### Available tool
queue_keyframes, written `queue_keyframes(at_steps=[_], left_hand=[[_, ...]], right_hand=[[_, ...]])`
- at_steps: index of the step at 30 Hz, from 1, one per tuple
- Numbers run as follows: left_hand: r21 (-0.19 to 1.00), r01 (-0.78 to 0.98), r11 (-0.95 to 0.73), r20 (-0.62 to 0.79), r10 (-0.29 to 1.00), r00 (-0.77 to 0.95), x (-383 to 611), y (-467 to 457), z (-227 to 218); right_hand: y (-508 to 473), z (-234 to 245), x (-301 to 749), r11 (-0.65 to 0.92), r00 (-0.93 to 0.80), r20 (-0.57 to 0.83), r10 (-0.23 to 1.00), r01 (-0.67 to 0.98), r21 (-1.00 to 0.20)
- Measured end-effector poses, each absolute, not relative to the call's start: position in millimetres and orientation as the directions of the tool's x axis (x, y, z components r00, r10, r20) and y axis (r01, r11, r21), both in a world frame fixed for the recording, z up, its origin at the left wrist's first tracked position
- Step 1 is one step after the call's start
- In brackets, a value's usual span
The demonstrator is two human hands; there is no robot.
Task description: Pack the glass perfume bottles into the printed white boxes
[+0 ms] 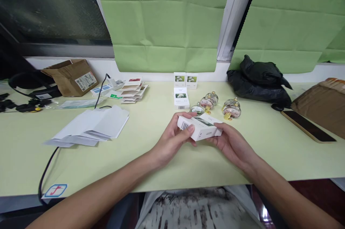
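Between my two hands is a small white cardboard box (202, 128), tilted above the table, with a green-and-white picture on top and a barcode on its left end. My left hand (172, 139) grips its left end, thumb on the near edge. My right hand (231, 144) holds the right end, where a flap seems to stick out; the fingers underneath are partly hidden. Just beyond the held box, several round, shiny ornaments with gold parts (231, 108) lie on the table. A similar white box (181, 98) lies behind, and two more white boxes (185, 79) stand by the wall.
White papers (94, 124) and a stack of packets (133, 90) lie left on the table (151, 128), near a black cable (48, 168) and an open brown carton (72, 78). To the right are a black plastic bag (258, 81), a phone (308, 126) and a brown package (320, 105).
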State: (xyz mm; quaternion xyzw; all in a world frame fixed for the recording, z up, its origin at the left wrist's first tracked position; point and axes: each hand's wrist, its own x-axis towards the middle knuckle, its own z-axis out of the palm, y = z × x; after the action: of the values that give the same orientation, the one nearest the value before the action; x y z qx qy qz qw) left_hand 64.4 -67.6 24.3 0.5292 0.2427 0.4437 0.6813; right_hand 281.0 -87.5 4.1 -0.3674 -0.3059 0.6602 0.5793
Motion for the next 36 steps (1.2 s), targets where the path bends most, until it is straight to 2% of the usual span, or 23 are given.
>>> queue_keyframes(at_steps=[7,12,17,21,23,28,32,36], left_hand=[[0.957,-0.289,-0.006,0.154,0.858,0.490,58.9,-60.2,19.4],[0.984,-0.038,-0.175,0.173,0.880,0.443,47.5,-50.8,13.3],[0.916,0.172,-0.363,0.248,0.848,0.467,44.0,-52.3,11.9],[0.848,0.270,-0.455,0.316,0.845,0.431,42.3,-51.1,6.4],[0.848,0.275,-0.453,0.306,0.842,0.443,38.8,-45.5,3.0],[0.953,0.151,-0.262,0.140,0.825,0.548,29.7,-26.6,-1.0],[0.982,0.054,-0.182,0.101,0.740,0.665,27.9,-19.5,0.0],[0.970,0.059,-0.234,0.126,0.701,0.702,27.1,-21.2,1.2]], right_hand=[[-87.9,5.0,282.3,-0.130,-0.038,-0.129,0.991,-0.535,-0.835],[-86.8,10.1,281.8,-0.034,0.093,-0.089,0.992,-0.474,-0.880],[-82.1,11.3,278.4,0.083,0.184,0.030,0.982,-0.285,-0.955],[-83.4,14.8,268.8,0.153,0.061,0.147,0.987,-0.118,-0.981],[-85.0,18.4,264.5,0.202,-0.021,0.203,0.979,-0.056,-0.978],[-85.9,29.4,264.6,0.328,-0.147,0.309,0.940,0.134,-0.935],[-83.5,38.3,270.1,0.431,-0.280,0.364,0.888,0.234,-0.872],[-78.3,46.8,273.5,0.575,-0.473,0.390,0.790,0.351,-0.739]])
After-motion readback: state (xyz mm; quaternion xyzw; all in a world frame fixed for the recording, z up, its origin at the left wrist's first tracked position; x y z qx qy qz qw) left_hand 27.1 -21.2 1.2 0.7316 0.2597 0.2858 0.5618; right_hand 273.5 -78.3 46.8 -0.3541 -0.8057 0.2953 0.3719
